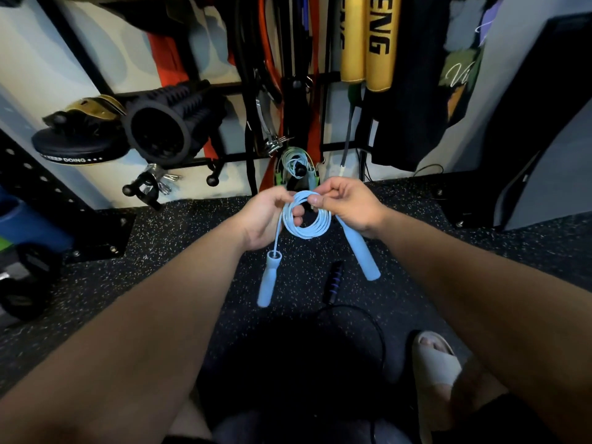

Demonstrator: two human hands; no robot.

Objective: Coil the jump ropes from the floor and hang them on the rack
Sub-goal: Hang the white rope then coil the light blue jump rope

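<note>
A light blue jump rope is wound into a small coil between my hands. My left hand grips the coil's left side with its fingers through the loops. My right hand pinches the coil's top right. One blue handle dangles below my left hand, the other slants down below my right hand. A black jump rope with a purple-ringed handle lies on the floor beneath. Another coiled rope with green handles hangs on a peg of the black wall rack.
The rack carries a black foam roller, a round pad, straps, bands and gold pads. A perforated black upright stands at left, a black frame at right. My sandalled foot rests on the speckled floor.
</note>
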